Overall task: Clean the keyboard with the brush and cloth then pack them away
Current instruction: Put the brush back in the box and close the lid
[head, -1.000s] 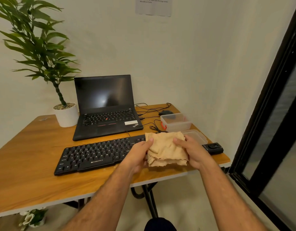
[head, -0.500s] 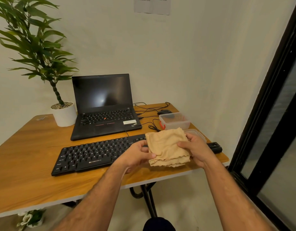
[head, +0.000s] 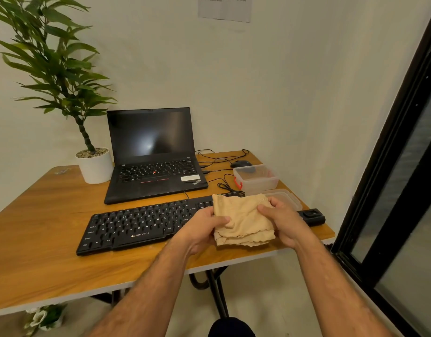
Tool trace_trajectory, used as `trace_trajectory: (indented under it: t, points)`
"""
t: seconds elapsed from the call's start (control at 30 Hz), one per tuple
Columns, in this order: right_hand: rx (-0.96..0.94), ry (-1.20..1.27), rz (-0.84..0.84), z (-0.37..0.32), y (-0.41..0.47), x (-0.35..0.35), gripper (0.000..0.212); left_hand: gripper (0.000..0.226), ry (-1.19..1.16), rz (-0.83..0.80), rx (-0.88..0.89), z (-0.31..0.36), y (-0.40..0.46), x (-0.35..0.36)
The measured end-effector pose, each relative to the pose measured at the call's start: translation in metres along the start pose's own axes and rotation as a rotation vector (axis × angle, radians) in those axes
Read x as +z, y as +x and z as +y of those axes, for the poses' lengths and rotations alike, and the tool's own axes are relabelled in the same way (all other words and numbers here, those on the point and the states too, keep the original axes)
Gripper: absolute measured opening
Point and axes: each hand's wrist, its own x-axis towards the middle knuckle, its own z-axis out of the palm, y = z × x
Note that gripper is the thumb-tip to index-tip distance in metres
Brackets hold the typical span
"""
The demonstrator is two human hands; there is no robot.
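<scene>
One cloth (head: 243,221), tan, soft knit, folded into a rough square with wavy layered edges: I am gripping it with both hands, my left hand (head: 201,229) pinching its left edge under the thumb, my right hand (head: 283,221) curling round its right edge. One keyboard (head: 141,224), black plastic, long and flat, is lying just left of and under my grip on the wooden table (head: 39,239). One clear plastic box (head: 255,177), rectangular, is sitting beyond my right hand, its one clear lid (head: 288,198) lying flat just behind my knuckles
</scene>
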Motion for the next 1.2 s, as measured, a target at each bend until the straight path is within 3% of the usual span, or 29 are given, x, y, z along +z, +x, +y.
trace_trajectory:
  t: [0.1, 0.17, 0.27, 0.33, 0.4, 0.5, 0.63, 0.8, 0.93, 1.2]
  points:
    - [0.015, -0.041, -0.141, -0.002, -0.004, -0.005, 0.042, 0.034, 0.064, 0.073, 0.071, -0.001, 0.001, -0.001]
    - [-0.061, -0.064, -0.108, -0.001, -0.006, -0.005, 0.045, 0.040, 0.075, 0.086, 0.110, -0.002, 0.001, -0.002]
    - [-0.167, -0.038, 0.019, 0.001, -0.004, -0.007, 0.033, 0.048, 0.033, 0.001, 0.117, -0.001, -0.003, -0.001]
    - [-0.187, -0.054, 0.054, 0.002, -0.005, -0.009, 0.030, 0.035, 0.003, -0.002, 0.132, 0.000, -0.006, 0.000]
    - [-0.183, -0.089, 0.054, 0.002, -0.006, -0.012, 0.039, 0.023, 0.025, 0.066, 0.136, 0.000, -0.006, 0.001]
    - [-0.165, -0.128, 0.061, 0.000, -0.010, -0.015, 0.050, 0.027, 0.073, 0.103, 0.098, -0.002, -0.003, 0.002]
    - [-0.114, -0.165, 0.048, 0.000, -0.012, -0.023, 0.035, 0.020, 0.028, -0.010, -0.034, -0.004, 0.001, 0.004]
    - [0.082, -0.122, 0.083, 0.001, -0.009, -0.038, 0.032, 0.034, 0.004, -0.075, -0.164, -0.007, 0.005, 0.008]
    - [0.126, -0.049, 0.130, 0.000, -0.009, -0.045, 0.026, 0.018, 0.388, 0.023, -0.080, -0.014, 0.014, 0.023]
    - [-0.182, -0.996, 0.401, 0.006, -0.007, -0.047, 0.036, 0.038, 1.238, 0.351, 0.219, -0.022, 0.014, 0.048]
